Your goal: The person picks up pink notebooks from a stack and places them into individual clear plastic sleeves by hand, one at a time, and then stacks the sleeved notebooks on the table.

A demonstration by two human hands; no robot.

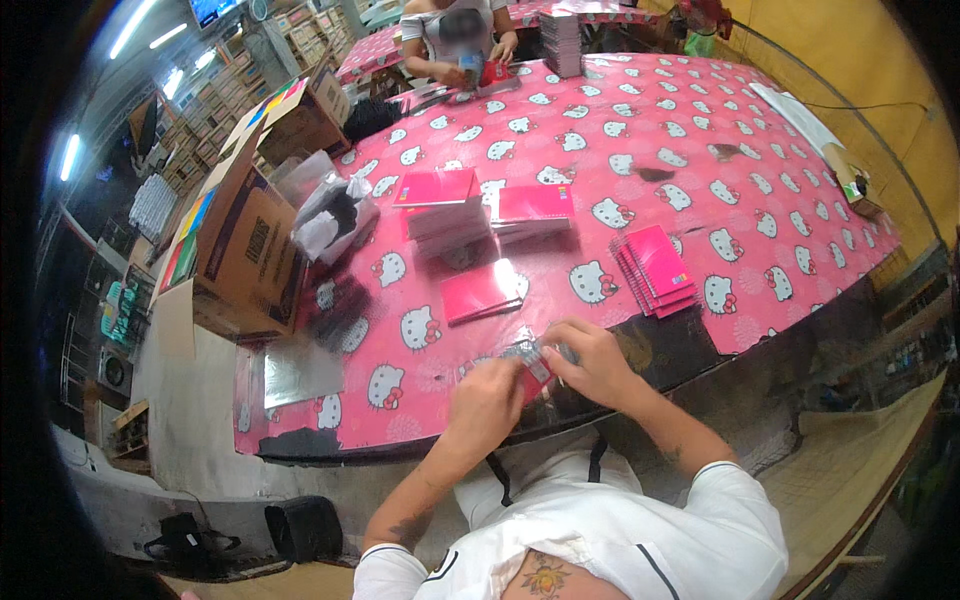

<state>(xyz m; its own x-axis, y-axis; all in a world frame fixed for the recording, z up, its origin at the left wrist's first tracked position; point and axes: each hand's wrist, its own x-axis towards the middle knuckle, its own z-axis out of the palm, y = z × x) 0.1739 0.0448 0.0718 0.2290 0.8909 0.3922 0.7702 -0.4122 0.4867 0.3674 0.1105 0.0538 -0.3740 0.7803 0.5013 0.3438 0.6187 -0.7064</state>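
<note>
Close to the table's near edge, both my hands are at a small pink-covered notebook with a greyish strip across it. My left hand is closed at its left side, fingers curled. My right hand pinches its right side, with something dark grey by the fingers that I cannot make out. Just beyond lies a thin pile of pink notebooks. Farther back are a taller pink stack and another pink stack. To the right, several spiral-bound pink notebooks lie fanned over one another.
A pink patterned cloth covers the table. At left stand an open cardboard box and a plastic bag with dark contents. Across the table a person handles a red item near a tall notebook stack.
</note>
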